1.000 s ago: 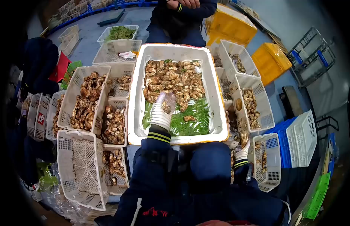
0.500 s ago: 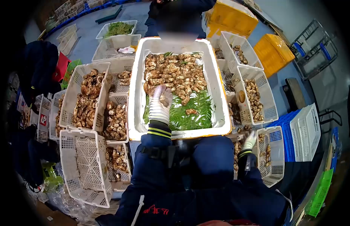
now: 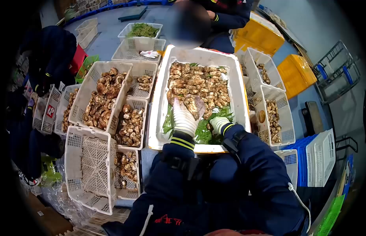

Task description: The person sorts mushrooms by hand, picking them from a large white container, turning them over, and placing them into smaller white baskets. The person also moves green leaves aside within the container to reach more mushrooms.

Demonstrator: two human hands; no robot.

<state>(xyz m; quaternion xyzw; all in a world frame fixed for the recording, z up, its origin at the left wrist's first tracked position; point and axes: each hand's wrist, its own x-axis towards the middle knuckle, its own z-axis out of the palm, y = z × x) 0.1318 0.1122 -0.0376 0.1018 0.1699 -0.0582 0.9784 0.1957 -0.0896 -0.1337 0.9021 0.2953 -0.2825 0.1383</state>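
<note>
A white foam box (image 3: 156, 118) in front of me holds several rows of brown-and-white mushrooms (image 3: 202, 80) over green fern leaves (image 3: 203, 133). My left hand (image 3: 185, 120), in a white striped glove, is at the near edge of the rows. Between its thumb and fingers is a large mushroom (image 3: 190, 106). To its right my right hand (image 3: 219, 124), gloved alike, reaches down into the ferns with fingers curled. Beside its fingertips a small mushroom (image 3: 209, 126) partly shows; the hand hides much of the grip.
White plastic crates of mushrooms flank the box, such as a left crate (image 3: 74, 112) and a right crate (image 3: 287, 131). An upended crate (image 3: 110, 173) stands at near left. Across the box sits a person (image 3: 224, 35); another person (image 3: 53, 51) bends at left. Yellow boxes (image 3: 295, 74) stand at far right.
My right hand has come from the right-side crates into the foam box. My left hand, earlier palm up over the box, has turned down among the mushrooms. The view has shifted.
</note>
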